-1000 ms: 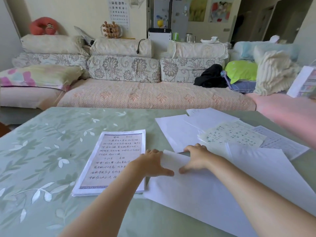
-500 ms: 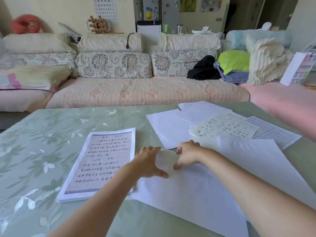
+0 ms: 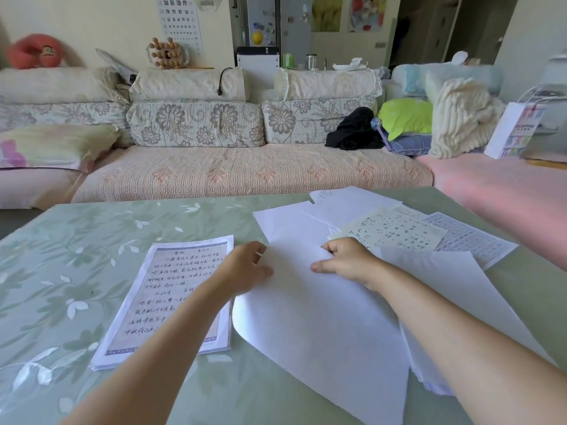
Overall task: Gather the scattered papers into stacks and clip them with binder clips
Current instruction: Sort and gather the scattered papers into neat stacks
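A large blank white sheet lies in front of me, its left side lifted and curling off the table. My left hand grips its far left edge, and my right hand pinches the same far edge with the thumb on top. More white sheets lie under my right forearm. A neat stack of pages with handwritten characters sits to the left. Scattered papers spread at the far right of the table. No binder clip is in view.
The green leaf-patterned tablecloth covers the table. Beyond the far edge stands a floral sofa with cushions, dark clothing and a white paper bag.
Both hands have raised the far edge of the blank sheet, and its left side now curls up off the table. My left hand shifted slightly left along the edge.
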The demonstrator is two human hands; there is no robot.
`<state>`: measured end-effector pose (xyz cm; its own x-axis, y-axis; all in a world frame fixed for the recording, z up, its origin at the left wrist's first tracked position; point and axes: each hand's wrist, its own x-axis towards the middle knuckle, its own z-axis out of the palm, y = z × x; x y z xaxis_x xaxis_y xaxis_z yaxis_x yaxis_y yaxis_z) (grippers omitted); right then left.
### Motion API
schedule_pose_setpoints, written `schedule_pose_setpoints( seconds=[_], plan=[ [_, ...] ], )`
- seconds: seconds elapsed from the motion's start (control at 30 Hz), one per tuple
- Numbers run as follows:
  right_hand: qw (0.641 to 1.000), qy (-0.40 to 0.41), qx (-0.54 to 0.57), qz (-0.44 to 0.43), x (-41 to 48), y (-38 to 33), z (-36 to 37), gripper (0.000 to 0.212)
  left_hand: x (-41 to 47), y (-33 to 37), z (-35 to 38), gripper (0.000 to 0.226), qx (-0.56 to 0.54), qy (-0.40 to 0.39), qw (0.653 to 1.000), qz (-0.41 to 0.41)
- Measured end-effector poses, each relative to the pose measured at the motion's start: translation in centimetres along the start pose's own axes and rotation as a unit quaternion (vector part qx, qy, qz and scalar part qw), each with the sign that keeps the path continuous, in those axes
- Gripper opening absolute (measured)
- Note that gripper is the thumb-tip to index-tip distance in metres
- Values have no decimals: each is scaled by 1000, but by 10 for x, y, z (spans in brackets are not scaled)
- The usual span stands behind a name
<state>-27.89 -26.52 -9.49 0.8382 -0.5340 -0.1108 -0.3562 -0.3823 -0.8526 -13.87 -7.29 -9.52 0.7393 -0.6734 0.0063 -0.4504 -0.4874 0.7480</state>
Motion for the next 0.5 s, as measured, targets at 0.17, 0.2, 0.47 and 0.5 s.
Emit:
schedule_pose_setpoints(
  seconds=[0.17,0.2,0.47,0.5],
  plan=[
    [999,-36,24,-10,-20,1,-22,10,1,31,-9,17,0,148,985,86],
    [999,-16,46,-11,-22,2,-26,10,0,32,-8,25,42,188,975,111],
    [974,92,196,65,-37,34,-78,15,-11,65,34,77,-234,74,965,-93],
    [975,92,190,75,-41,40,-86,18,-14,76,44,61,-285,24,952,-110]
  ],
)
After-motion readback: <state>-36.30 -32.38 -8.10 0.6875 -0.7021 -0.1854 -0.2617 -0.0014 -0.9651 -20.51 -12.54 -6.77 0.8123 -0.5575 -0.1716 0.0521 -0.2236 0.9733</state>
